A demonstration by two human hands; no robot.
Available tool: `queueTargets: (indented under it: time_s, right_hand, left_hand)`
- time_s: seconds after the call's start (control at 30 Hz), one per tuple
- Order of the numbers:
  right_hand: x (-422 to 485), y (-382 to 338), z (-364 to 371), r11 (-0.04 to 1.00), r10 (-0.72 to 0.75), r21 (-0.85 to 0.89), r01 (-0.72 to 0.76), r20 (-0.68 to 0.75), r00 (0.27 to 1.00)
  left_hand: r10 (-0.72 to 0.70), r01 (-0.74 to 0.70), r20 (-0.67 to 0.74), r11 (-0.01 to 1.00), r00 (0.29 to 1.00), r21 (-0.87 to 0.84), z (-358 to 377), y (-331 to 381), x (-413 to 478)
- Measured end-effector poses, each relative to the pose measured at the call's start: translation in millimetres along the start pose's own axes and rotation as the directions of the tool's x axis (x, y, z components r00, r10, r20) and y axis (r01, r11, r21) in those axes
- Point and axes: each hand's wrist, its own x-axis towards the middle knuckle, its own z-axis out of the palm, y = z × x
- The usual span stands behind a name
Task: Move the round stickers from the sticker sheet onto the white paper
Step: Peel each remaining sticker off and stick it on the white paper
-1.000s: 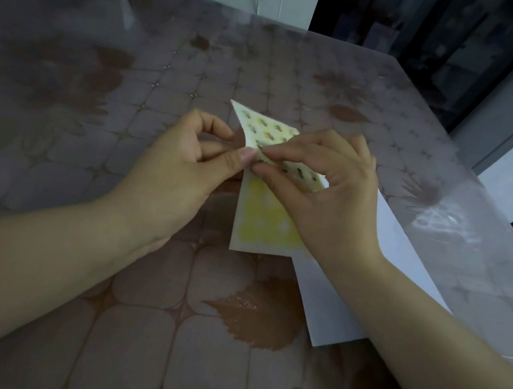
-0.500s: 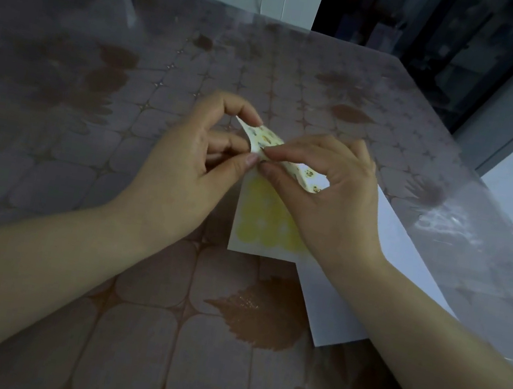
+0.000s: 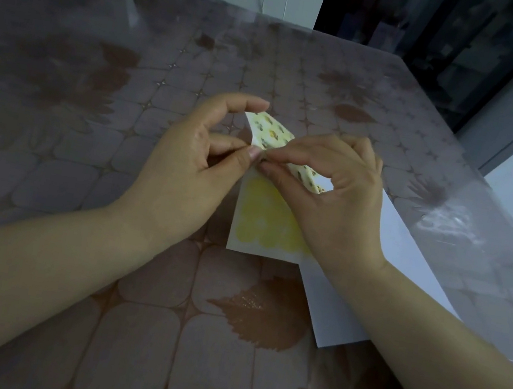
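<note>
Pinch grip on sticker sheet (image 3: pixel 264 221), left hand (image 3: pixel 185 165), right hand (image 3: pixel 332 200), fingertips (image 3: pixel 252 153) seemingly touching

You have no text, label, brand, number or sign that can be read here. The only printing is on the sticker sheet (image 3: pixel 272 132): its bent-over upper part carries rows of small yellow and dark marks. They are too small and blurred to make out as letters or figures.
</note>
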Motion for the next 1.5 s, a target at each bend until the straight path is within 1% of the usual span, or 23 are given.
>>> queueTargets:
  time_s: [0.17,0.4,0.47,0.57,0.63,0.73,0.83,0.9,0.97,1.0,1.03,1.07,1.1,1.13,1.17,1.2,1.27,1.33,1.37,1.43,1.47,1.5]
  right_hand:
    - [-0.1,-1.1,-0.1,0.998,-0.056,-0.026,0.055,-0.025,0.998]
    - [-0.8,-0.9,0.5,0.991,-0.126,-0.049,0.124,-0.051,0.991]
    - [-0.4,-0.9,-0.1,0.991,-0.129,-0.043,0.128,-0.041,0.991]
    - [1.3,-0.4,-2.6,0.994,-0.110,0.026,0.109,0.019,0.994]
    - [2.8,-0.1,-4.8,0.994,-0.066,0.097,0.059,0.079,0.995]
    - [5.0,1.3,-8.6,0.976,0.035,0.205,-0.069,0.163,0.986]
    - [6.8,2.3,-11.5,0.958,0.097,0.242,-0.155,0.235,0.967]
    - [7.6,1.0,-13.3,0.949,0.120,0.252,-0.187,0.261,0.958]
    - [9.4,-1.2,-15.3,0.929,0.176,0.270,-0.254,0.283,0.943]
    - [11.3,-2.9,-17.3,0.898,0.217,0.314,-0.309,0.295,0.930]
    - [14.0,-5.2,-20.3,0.843,0.254,0.396,-0.364,0.304,0.918]
    - [17.9,-5.8,-24.9,0.766,0.288,0.494,-0.410,0.306,0.907]
    - [22.2,-4.1,-31.2,0.686,0.324,0.571,-0.451,0.315,0.892]
    - [26.7,-1.6,-39.4,0.634,0.359,0.598,-0.490,0.334,0.871]
    - [31.0,2.6,-48.0,0.628,0.390,0.562,-0.538,0.371,0.843]
    - [34.8,7.8,-57.1,0.657,0.422,0.467,-0.593,0.424,0.801]
    - [37.1,18.5,-74.7,0.705,0.491,0.208,-0.678,0.547,0.678]
    - [33.2,24.8,-85.9,0.692,0.563,0.010,-0.722,0.619,0.548]
    - [28.6,26.4,-87.1,0.676,0.594,-0.060,-0.735,0.634,0.495]
    - [17.4,25.3,-82.8,0.633,0.629,-0.113,-0.766,0.651,0.424]
    - [12.1,23.6,-79.3,0.621,0.633,-0.114,-0.775,0.656,0.410]
    - [7.6,22.4,-74.5,0.620,0.635,-0.114,-0.776,0.654,0.411]
  left_hand:
    - [0.013,-0.013,0.006,1.000,1.000,0.010,0.2,2.2,-1.7]
    - [-0.040,0.040,0.007,0.999,0.999,0.000,-1.3,6.4,-2.4]
    - [-0.046,0.046,0.016,0.999,0.999,-0.014,-1.8,5.7,-2.2]
    - [-0.059,0.059,0.025,0.998,0.998,-0.029,-2.0,5.9,-2.0]
    - [-0.067,0.068,0.035,0.997,0.997,-0.034,-2.0,6.3,-2.6]
    - [-0.080,0.083,0.048,0.994,0.996,-0.076,-2.3,3.7,-2.6]
    - [-0.109,0.115,0.054,0.986,0.993,-0.117,-1.5,3.9,-1.5]
    - [-0.134,0.140,0.050,0.981,0.990,-0.131,-2.4,3.9,-1.1]
    - [-0.153,0.157,0.040,0.979,0.987,-0.129,-2.9,3.3,-0.5]
    - [-0.159,0.162,0.028,0.979,0.987,-0.121,-3.4,2.8,0.0]
    - [-0.167,0.168,0.013,0.979,0.986,-0.120,-3.8,2.3,0.8]
    - [-0.176,0.175,-0.004,0.977,0.984,-0.121,-4.9,1.2,1.9]
    - [-0.183,0.180,-0.018,0.977,0.983,-0.115,-6.3,-0.1,3.1]
    - [-0.185,0.181,-0.029,0.979,0.982,-0.097,-8.5,-2.2,4.3]
    - [-0.180,0.177,-0.039,0.982,0.983,-0.072,-10.7,-4.3,5.6]
    - [-0.171,0.169,-0.051,0.985,0.984,-0.044,-13.4,-6.5,7.0]
    - [-0.159,0.160,-0.095,0.987,0.983,-0.004,-18.9,-11.3,10.3]
    - [-0.156,0.160,-0.175,0.987,0.972,0.009,-23.8,-13.5,14.1]
    - [-0.158,0.163,-0.217,0.987,0.963,0.007,-25.6,-14.0,16.1]
    - [-0.166,0.174,-0.270,0.985,0.948,0.006,-28.6,-14.4,18.2]
    - [-0.166,0.177,-0.283,0.984,0.945,0.014,-29.6,-14.5,18.4]
    - [-0.163,0.177,-0.288,0.984,0.943,0.023,-29.8,-14.4,18.4]
